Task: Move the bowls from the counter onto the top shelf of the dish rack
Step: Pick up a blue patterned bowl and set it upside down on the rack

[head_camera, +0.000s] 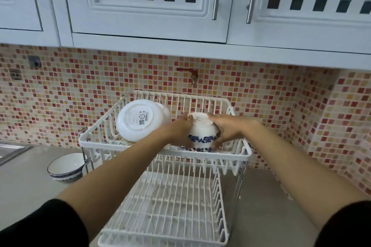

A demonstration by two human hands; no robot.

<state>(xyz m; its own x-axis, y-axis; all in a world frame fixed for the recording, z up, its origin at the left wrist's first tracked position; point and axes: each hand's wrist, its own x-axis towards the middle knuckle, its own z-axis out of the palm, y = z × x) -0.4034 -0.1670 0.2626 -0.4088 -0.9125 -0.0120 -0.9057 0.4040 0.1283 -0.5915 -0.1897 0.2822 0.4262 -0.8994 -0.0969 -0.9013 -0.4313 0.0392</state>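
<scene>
A white two-tier wire dish rack [236,155] stands on the grey counter. On its top shelf a large plain white bowl [138,119] leans on its side at the left, base toward me. Beside it, a white bowl with a blue floral band [202,133] is upside down on the top shelf. My left hand [180,129] grips its left side and my right hand [224,127] grips its right side. Another blue-patterned bowl [65,166] sits upright on the counter, left of the rack.
The rack's lower shelf [170,206] holds nothing. A steel sink edge [12,151] lies at the far left. White wall cabinets [150,6] hang overhead, above a mosaic-tiled wall [80,90] with a small red tap [191,73].
</scene>
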